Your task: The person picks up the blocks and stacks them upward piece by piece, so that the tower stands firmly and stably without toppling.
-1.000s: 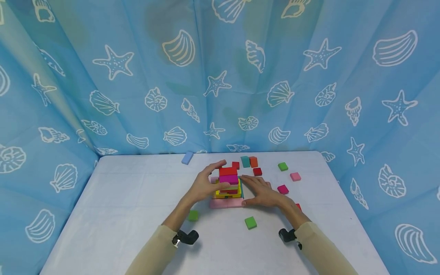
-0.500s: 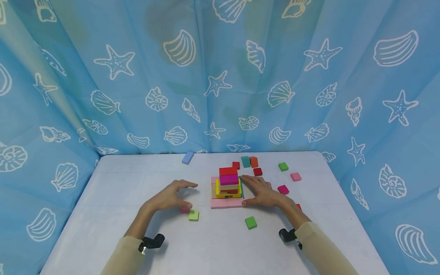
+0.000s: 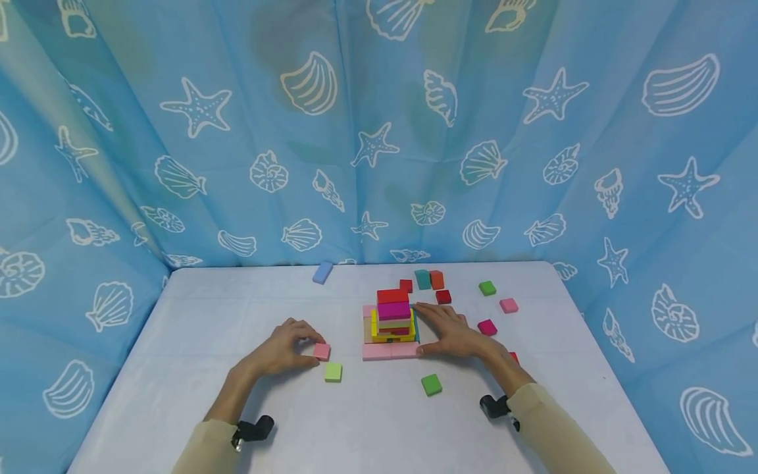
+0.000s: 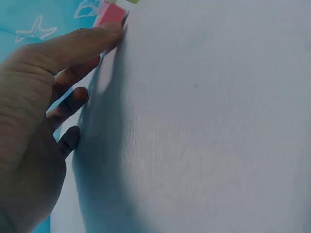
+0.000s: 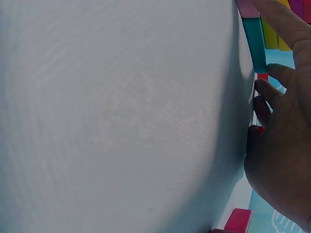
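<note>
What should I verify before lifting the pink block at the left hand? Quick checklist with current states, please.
1. Left hand at the pink block: ok, it pinches the block.
2. Grip firm enough: cannot tell from stills.
3. Generous room around the pink block: not ok, the light-green block sits very close.
4. Block stack upright: ok, no lean visible.
5. Right hand beside the stack: ok, along its right side.

The block stack (image 3: 393, 311) shows red on top, magenta beneath and yellow lower down, with a pink front row (image 3: 387, 351) at its base. Loose pieces noted: a pink block (image 3: 322, 352), lime-green block (image 3: 333, 372), blue block (image 3: 322, 272), orange block (image 3: 436, 280) and teal block (image 3: 423, 279). The blue curtain (image 3: 391, 187) bears white starfish and seashell outlines; the table (image 3: 373, 428) is white, the sleeves (image 3: 207, 447) beige.
</note>
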The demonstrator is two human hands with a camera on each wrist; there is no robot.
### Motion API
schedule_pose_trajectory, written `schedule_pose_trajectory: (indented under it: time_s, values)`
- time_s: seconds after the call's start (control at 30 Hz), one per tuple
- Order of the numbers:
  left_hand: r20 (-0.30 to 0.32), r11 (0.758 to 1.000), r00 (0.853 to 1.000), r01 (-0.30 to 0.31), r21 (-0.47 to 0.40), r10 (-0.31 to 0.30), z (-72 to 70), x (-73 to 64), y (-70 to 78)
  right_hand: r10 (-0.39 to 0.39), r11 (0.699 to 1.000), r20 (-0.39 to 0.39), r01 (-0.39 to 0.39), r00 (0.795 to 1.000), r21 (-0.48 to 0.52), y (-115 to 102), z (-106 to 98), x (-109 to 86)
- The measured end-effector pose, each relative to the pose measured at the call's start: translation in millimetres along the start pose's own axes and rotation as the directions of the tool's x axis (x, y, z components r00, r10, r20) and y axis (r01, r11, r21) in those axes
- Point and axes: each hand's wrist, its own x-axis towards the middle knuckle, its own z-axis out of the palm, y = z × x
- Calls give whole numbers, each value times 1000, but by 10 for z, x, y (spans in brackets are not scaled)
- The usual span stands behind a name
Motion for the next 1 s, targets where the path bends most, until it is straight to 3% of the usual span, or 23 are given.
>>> schedule_pose_trajectory:
  time_s: [0.13,0.23,0.4,0.5,0.67,0.83,1.0]
  values:
    - [-86,999,996,24,-47,-28,13,69,36,-7,1000,-4,7,1000,-1,-2,-2,-1]
    - [-172,994,983,41,-105,-59,23,177,116,-9,1000,-3,9,1000,-3,1,-6,-2]
    - [-292,977,954,10,-212,-73,24,422,400,-11,1000,-2,11,1000,1,7,-8,-12]
    - [-334,966,942,-45,-255,-44,20,581,621,-12,1000,0,12,1000,-2,8,-3,-13]
    - [-346,950,938,-98,-297,-12,47,830,981,-3,1000,1,3,1000,-2,5,5,-4]
    - [-331,947,942,-58,-316,-53,122,1026,1237,2,1000,0,-2,1000,0,-5,7,1]
    - [-311,959,944,22,-283,-113,181,1132,1357,5,1000,2,-5,1000,4,-10,7,1]
